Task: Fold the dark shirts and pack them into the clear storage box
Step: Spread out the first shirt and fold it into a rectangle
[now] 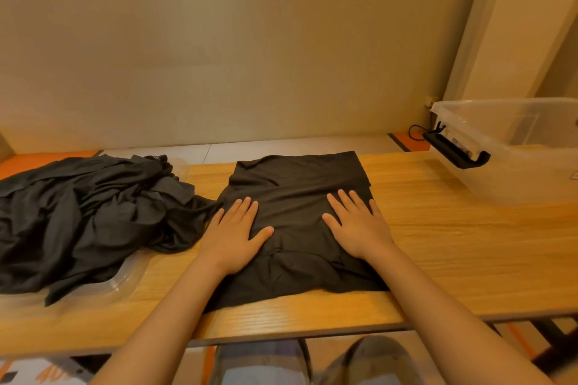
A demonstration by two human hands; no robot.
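A dark shirt (297, 184), folded into a rough rectangle, lies flat in the middle of the wooden table (438, 244). My left hand (234, 234) presses flat on its left part, fingers straight. My right hand (356, 225) presses flat on its right part, fingers straight and spread. A heap of loose dark shirts (84, 216) lies at the left on a clear lid (125, 281). The clear storage box (516, 147) stands at the right rear of the table, with nothing visible inside it.
The box carries a black latch handle (453, 150) on its near-left end. A beige wall rises close behind the table. A black cable (416, 131) runs behind the box. The table's front edge is near my legs.
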